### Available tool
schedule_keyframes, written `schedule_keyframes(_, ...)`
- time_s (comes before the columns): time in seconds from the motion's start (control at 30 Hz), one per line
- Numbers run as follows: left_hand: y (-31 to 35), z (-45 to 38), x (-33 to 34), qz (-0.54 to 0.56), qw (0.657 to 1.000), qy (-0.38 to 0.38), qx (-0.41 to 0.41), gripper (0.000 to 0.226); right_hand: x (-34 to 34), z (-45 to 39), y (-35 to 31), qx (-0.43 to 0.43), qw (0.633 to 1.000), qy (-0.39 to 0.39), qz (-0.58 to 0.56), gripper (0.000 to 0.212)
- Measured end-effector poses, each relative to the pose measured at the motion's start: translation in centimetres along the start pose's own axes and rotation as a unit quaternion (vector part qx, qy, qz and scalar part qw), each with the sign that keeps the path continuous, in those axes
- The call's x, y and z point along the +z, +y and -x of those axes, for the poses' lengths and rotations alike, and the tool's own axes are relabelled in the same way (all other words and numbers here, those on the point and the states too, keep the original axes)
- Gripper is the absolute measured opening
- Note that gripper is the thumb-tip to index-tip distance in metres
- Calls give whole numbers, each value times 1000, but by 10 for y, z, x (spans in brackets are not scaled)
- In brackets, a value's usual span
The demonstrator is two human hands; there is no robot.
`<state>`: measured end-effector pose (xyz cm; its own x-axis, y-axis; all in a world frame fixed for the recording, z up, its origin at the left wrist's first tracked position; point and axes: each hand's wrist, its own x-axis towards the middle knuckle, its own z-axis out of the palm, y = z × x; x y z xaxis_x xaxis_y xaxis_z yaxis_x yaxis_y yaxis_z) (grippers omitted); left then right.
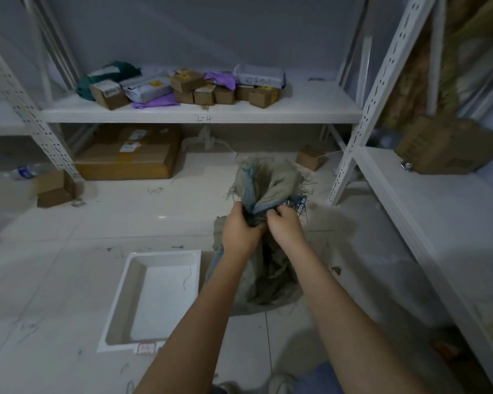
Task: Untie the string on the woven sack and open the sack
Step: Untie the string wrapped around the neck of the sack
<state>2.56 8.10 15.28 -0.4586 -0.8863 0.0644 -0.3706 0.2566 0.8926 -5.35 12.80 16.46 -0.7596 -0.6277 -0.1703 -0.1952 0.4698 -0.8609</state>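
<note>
A grey-beige woven sack (268,180) with blue stripes and frayed edges stands on the tiled floor in the middle of the view. Its neck is bunched tight, and the fabric fans out above the bunch. My left hand (241,230) grips the gathered neck from the left. On the right side of the same spot, my right hand (285,226) pinches with its fingertips. A dark string seems to sit between the two hands, mostly hidden by my fingers. The sack's lower body (271,282) shows between my forearms.
A white shallow tray (125,297) lies on the floor to the left of the sack. White metal shelving (199,113) with small parcels stands behind, another shelf unit (427,211) close on the right. Cardboard boxes (128,157) sit under the back shelf.
</note>
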Motion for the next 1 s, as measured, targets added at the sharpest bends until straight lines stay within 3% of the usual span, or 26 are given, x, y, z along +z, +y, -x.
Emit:
schedule_keyframes(0.17, -2, 20, -11, 9, 1000, 22, 18, 41, -10, 20, 14, -46, 998, -47, 1, 16)
schedule_keyframes(0.3, 2, 13, -18, 71, 997, 12, -6, 41, -25, 21, 8, -106, 990, -88, -31, 35)
schedule_keyframes(0.4, 8, 6, -22, 91, 996, -3, -13, 41, -38, 24, 6, -134, 985, -104, -43, 37)
schedule_keyframes(0.67, 18, 3, -24, 181, 981, -21, -62, 35, -49, 17, 13, -167, 984, -26, 57, 50)
schedule_keyframes(0.83, 22, -1, -26, 217, 975, -18, -48, 24, -49, 11, 16, -164, 980, -112, -9, 71)
schedule_keyframes(0.93, 26, -3, -26, 227, 973, -38, -24, 10, -45, 5, 18, -168, 981, -98, -18, 66)
schedule_keyframes(1.0, 27, -2, -26, 248, 966, -73, -13, 14, -43, 2, 16, -183, 980, -72, -36, 55)
